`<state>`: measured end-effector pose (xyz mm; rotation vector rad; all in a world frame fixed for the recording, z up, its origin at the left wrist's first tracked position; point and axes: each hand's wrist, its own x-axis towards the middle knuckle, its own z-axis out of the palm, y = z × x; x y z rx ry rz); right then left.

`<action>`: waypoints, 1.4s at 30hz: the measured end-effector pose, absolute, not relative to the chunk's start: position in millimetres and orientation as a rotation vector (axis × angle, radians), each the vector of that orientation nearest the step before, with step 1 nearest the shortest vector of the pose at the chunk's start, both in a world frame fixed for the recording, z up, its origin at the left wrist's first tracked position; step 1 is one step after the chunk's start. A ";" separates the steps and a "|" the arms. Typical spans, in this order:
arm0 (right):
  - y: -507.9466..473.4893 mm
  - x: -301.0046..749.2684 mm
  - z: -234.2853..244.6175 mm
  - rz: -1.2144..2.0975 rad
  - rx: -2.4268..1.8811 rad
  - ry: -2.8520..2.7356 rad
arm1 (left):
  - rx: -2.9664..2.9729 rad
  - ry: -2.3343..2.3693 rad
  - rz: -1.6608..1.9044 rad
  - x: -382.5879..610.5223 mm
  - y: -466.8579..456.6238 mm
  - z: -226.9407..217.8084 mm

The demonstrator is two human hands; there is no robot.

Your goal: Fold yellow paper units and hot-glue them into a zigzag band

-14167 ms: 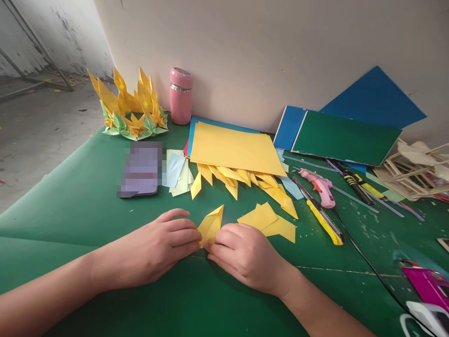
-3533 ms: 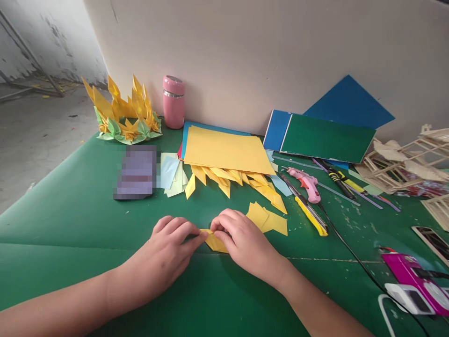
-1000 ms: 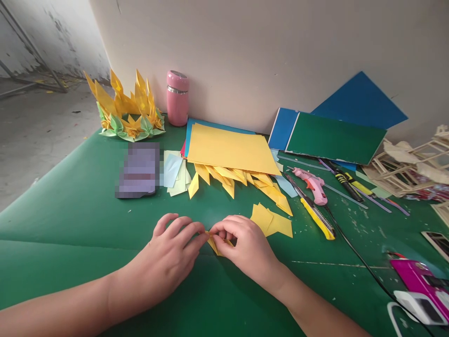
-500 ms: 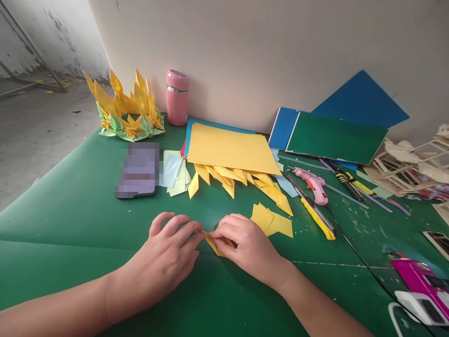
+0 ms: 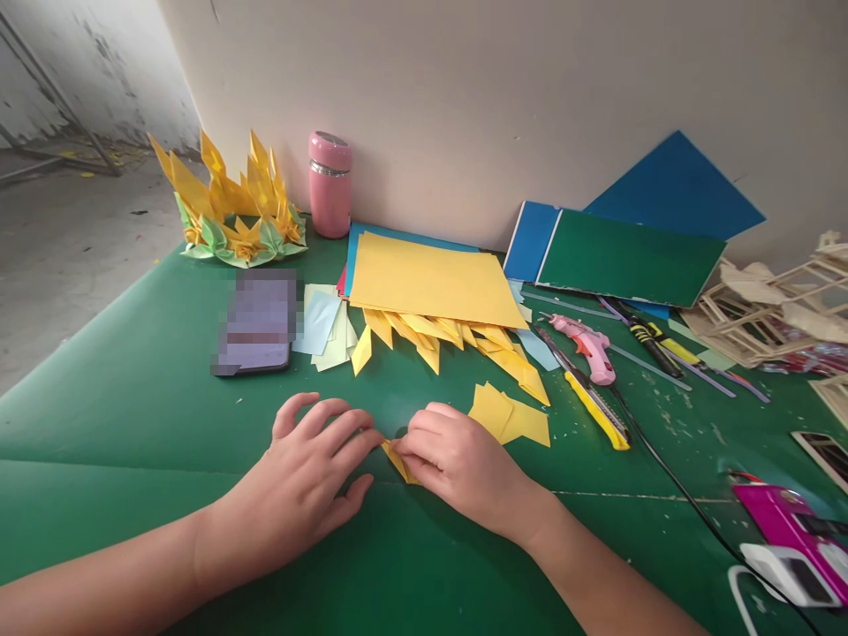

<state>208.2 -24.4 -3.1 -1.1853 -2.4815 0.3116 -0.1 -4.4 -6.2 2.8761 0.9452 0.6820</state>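
A small folded piece of yellow paper [image 5: 400, 465] lies on the green tabletop between my hands. My right hand [image 5: 457, 464] is closed on it, thumb and fingers pinching its upper part and hiding much of it. My left hand [image 5: 311, 473] is on the other side, fingers spread and thumb apart, with a fingertip at or just beside the paper's top corner; whether it touches I cannot tell. Just beyond my right hand are loose yellow paper pieces [image 5: 510, 415]. Farther back, folded yellow paper points [image 5: 427, 340] stick out from under a yellow sheet [image 5: 437, 278].
A phone [image 5: 258, 327], pale paper slips [image 5: 335, 340], a yellow paper crown [image 5: 231, 203] and a pink flask [image 5: 330, 190] stand left and behind. On the right are a utility knife [image 5: 596, 411], a pink glue gun [image 5: 589, 349] with its cord, boards [image 5: 629, 256] and a wooden stick model [image 5: 761, 309].
My left thumb has come away from the fingers, and that hand has opened slightly to the left. My right hand keeps its pinch on the folded paper. The view has shifted a little.
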 end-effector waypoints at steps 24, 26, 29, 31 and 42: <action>-23.9 208.4 4.3 0.336 -1.271 -2.570 | 3.034 0.934 0.655 2.7 -3.7 -3.3; -25.1 209.4 8.2 0.368 -1.285 -2.554 | 3.047 0.964 0.668 3.8 -5.7 -3.7; -27.0 212.8 14.1 0.465 -1.287 -2.492 | 3.074 0.945 0.653 4.1 -7.3 -3.7; -27.6 215.2 16.4 0.514 -1.269 -2.484 | 3.087 0.909 0.641 3.6 -7.2 -3.4; -21.4 223.1 13.0 0.666 -1.232 -2.384 | 3.028 0.644 0.542 3.5 -3.7 -5.5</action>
